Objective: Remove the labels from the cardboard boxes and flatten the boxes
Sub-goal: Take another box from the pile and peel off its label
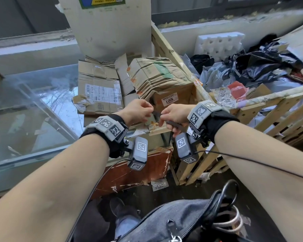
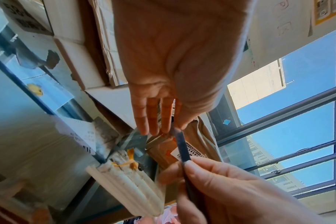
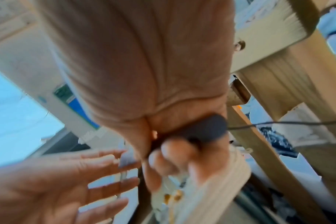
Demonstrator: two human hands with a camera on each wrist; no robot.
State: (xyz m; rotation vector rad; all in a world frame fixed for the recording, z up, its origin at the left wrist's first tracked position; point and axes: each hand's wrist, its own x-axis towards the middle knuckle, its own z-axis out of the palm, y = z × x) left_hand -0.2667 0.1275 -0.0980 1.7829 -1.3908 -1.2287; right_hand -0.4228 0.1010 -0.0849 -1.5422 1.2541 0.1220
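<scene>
A slim dark tool [image 1: 175, 124] is held between both hands in front of me. My right hand [image 1: 164, 119] grips its textured handle [image 3: 205, 130]. My left hand [image 1: 151, 109] pinches its far tip with thumb and forefinger, the other fingers straight [image 2: 153, 118]; the dark shaft [image 2: 183, 150] runs between the hands. Just beyond stands a brown cardboard box with a white "1001" label [image 1: 170, 100]. Crumpled cardboard [image 1: 157, 74] lies on top of it. To its left lies a flattened box [image 1: 87, 107] with a white shipping label [image 1: 103, 95].
A wooden slat crate [image 1: 269, 105] at the right holds dark plastic bags [image 1: 252, 63], white foam [image 1: 219, 42] and torn labels. A glass surface [image 1: 33, 102] lies at the left. A tall pale cardboard sheet [image 1: 108, 28] stands behind. A grey bag [image 1: 173, 220] hangs below me.
</scene>
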